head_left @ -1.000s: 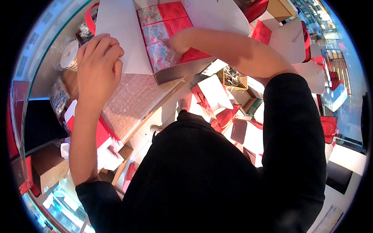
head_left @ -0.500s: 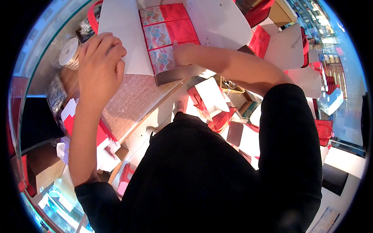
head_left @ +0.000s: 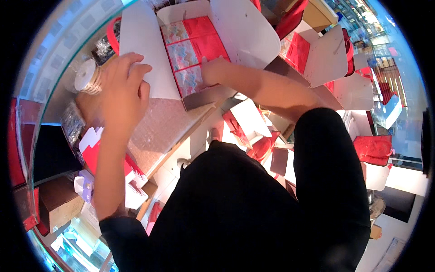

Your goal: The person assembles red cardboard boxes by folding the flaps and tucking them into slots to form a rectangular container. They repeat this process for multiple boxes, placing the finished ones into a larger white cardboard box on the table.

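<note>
An open gift box with white inner flaps stands on the wooden counter. Inside it, three flat packs lie in a row, each part red and part pastel-patterned. My right hand reaches in from the right and touches the pack nearest me; most of its fingers are hidden behind the hand. Beside the box's left flap is my left hand, its fingers loosely bent and apart with nothing in them.
More open red-and-white boxes crowd the right side and the floor. A ribbon spool stands left on the counter. Red and white folded card, a tissue pack and a brown carton lie at the left. A glass edge curves beyond.
My left hand has eased off the left flap and its fingers have loosened. My right hand stays at the nearest pack, having shifted slightly. The whole view has tilted a little.
</note>
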Action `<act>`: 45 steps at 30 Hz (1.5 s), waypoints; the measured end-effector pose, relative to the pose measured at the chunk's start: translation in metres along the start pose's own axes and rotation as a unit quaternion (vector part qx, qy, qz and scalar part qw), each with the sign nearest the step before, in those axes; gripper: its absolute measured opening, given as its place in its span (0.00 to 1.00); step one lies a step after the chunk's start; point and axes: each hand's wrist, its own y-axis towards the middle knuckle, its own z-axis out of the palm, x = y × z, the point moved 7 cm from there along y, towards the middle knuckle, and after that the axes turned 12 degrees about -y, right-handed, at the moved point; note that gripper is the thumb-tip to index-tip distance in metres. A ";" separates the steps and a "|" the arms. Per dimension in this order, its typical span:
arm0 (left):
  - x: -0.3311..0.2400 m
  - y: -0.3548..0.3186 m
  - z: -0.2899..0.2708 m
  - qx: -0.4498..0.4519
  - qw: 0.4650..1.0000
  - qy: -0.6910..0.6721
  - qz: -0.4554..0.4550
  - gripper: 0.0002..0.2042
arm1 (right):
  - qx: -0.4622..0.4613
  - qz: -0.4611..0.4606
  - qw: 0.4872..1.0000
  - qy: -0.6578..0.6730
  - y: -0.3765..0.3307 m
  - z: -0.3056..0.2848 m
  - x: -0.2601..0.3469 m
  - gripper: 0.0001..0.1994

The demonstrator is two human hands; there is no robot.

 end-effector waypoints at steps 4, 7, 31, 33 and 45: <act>-0.001 0.004 0.007 -0.047 0.991 -0.106 -0.066 0.14 | -0.023 0.016 1.000 0.005 -0.008 -0.009 -0.007 0.64; -0.014 0.016 0.012 -0.059 0.993 -0.100 -0.009 0.15 | -0.003 0.078 0.997 -0.016 0.013 0.011 -0.009 0.66; 0.005 -0.083 0.148 -0.116 0.766 -0.486 -0.403 0.25 | -0.336 -0.036 0.629 0.700 -0.116 0.069 -0.095 0.34; 0.029 -0.102 0.163 -0.094 0.692 -0.498 -0.514 0.24 | -0.282 -0.009 0.703 0.653 -0.106 0.067 -0.097 0.32; 0.023 -0.141 0.134 -0.021 0.705 -0.442 -0.554 0.15 | -0.334 0.015 0.704 0.626 -0.117 0.110 -0.053 0.23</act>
